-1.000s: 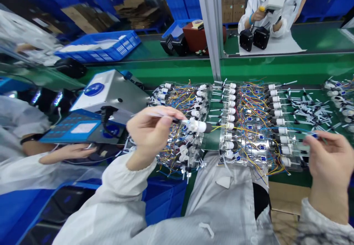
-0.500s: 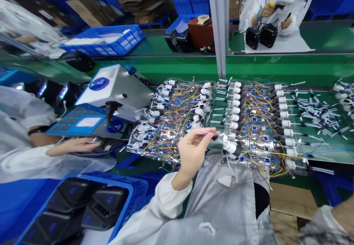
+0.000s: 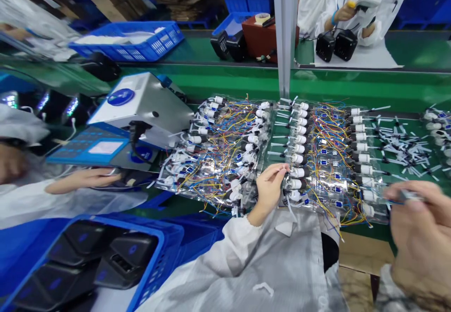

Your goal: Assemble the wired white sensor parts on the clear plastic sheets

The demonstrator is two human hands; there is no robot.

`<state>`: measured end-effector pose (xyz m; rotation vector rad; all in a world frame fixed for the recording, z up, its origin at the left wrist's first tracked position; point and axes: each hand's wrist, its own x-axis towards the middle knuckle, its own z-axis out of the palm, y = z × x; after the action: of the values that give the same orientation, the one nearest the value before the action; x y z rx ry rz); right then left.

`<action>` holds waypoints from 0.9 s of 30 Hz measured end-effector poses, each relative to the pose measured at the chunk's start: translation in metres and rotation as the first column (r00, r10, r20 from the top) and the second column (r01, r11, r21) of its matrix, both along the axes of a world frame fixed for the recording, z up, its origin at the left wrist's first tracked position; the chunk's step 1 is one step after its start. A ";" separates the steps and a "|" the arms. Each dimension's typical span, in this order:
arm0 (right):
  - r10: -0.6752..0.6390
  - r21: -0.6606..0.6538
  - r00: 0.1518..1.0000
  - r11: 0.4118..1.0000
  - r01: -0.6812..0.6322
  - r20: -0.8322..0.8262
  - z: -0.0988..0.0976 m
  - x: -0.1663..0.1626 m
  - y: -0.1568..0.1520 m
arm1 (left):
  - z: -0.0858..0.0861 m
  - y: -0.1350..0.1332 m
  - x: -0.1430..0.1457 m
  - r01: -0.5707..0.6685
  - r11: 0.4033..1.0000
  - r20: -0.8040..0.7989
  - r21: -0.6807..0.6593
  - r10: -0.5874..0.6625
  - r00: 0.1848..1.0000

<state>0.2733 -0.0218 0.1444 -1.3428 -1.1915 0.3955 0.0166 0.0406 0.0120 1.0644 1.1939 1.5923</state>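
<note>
Two rows of clear plastic bags (image 3: 218, 157) lie on the green bench, packed with white fittings with black ends and tangled yellow, blue and red wires. My left hand (image 3: 270, 189) pinches at the edge of a row of white fittings (image 3: 298, 172), and whatever is between its fingertips is mostly hidden. My right hand (image 3: 416, 222) is blurred at the lower right, shut on a small metal-tipped part (image 3: 410, 195) with a thin blue wire. Loose white-and-black sticks (image 3: 405, 143) lie in a heap beyond the bags.
A co-worker's hand (image 3: 82, 180) rests beside a grey machine with a blue keypad (image 3: 102, 147). A blue crate of black units (image 3: 105, 260) sits at lower left. A metal post (image 3: 285, 35) rises behind the bags, and a person (image 3: 352, 11) across the line holds a white device.
My left hand has moved right and slightly up to the white fittings. My right hand has come back into view at the lower right. The view has tilted slightly.
</note>
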 end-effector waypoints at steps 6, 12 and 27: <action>0.451 -0.237 0.892 0.869 -0.433 0.023 -0.031 -0.060 0.015 | -0.003 0.008 -0.002 0.192 0.962 -0.151 0.194 -0.164 0.975; 0.424 -0.244 0.904 0.873 -0.423 -0.053 -0.070 -0.087 0.037 | -0.005 0.009 -0.006 0.285 0.937 -0.205 0.202 -0.245 0.948; 0.455 -0.249 0.842 0.814 -0.525 -0.288 -0.090 -0.098 0.041 | -0.014 0.007 -0.008 0.298 0.930 -0.184 0.214 -0.261 0.948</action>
<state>0.1756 0.0194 0.0547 -1.2023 -1.3228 1.1279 0.0084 0.0475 -0.0021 1.4668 0.9098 1.4728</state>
